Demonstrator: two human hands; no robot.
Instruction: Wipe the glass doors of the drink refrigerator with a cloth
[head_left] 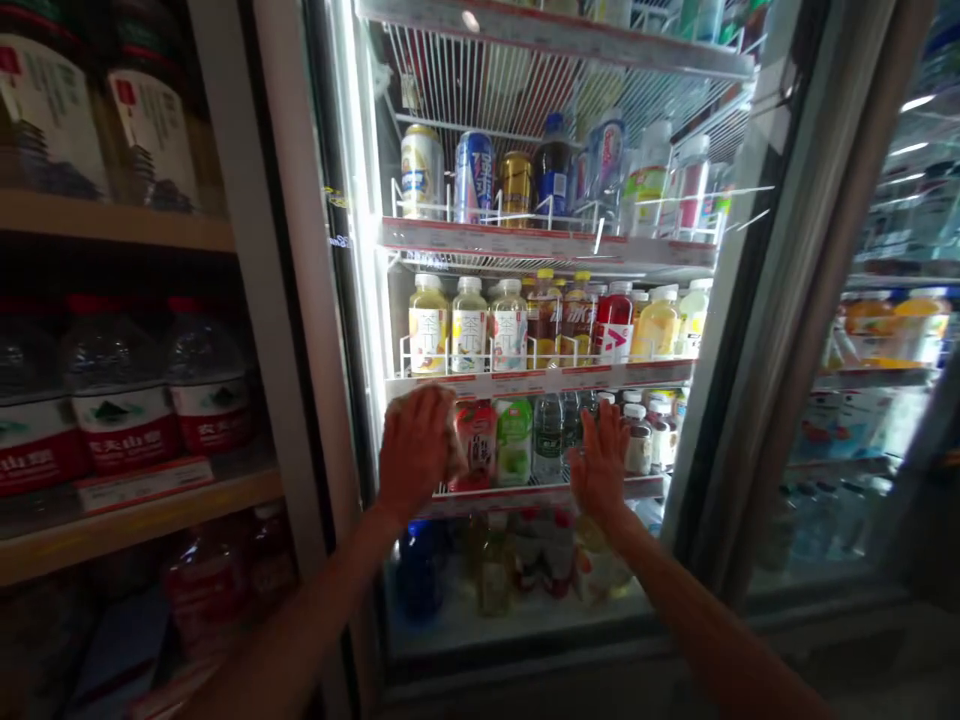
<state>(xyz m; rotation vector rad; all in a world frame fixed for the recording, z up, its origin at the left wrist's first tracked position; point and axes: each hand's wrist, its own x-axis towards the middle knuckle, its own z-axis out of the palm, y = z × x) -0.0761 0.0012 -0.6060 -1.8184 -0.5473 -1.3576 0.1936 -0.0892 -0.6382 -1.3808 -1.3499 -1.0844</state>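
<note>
One left hand [421,435], one right hand [604,450] and one cloth [455,455] are in front of the fridge [517,237]. Inside the fridge show three white-labelled tea bottles [469,335] and two yellow-capped bottles [545,312]; left of it, two pagoda-labelled bottles [154,125] and three water bottles [120,400]

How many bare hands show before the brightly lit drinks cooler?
2: the person's left hand, holding a crumpled pale cloth, left of a red drink bottle; the right hand, open, farther right. No others show.

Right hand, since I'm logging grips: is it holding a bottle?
No, the right hand is open, its fingers spread.
</note>
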